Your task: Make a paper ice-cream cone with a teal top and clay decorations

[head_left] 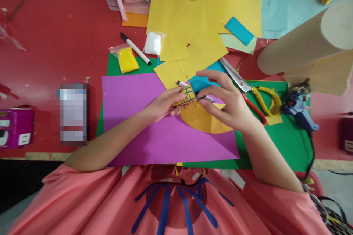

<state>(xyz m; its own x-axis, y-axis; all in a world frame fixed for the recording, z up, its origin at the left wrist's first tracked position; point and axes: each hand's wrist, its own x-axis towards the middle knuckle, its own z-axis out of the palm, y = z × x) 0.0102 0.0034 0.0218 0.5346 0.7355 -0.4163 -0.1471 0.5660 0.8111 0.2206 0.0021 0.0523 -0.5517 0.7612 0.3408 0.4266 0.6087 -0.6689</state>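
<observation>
My left hand is closed around a small rolled yellow paper piece with a blue grid drawn on it. A curved blue paper part sticks out of its right end. There my right hand pinches the blue edge between thumb and a finger, its index finger raised. Both hands are above a purple sheet. Beneath them lie a creased orange-yellow rounded paper and a marker, partly covered by the roll and fingers.
Scissors and a blue glue gun lie right, near a large cardboard tube. Yellow sheets, clay packets and a black-capped marker are beyond. A blurred-out rectangular object lies left.
</observation>
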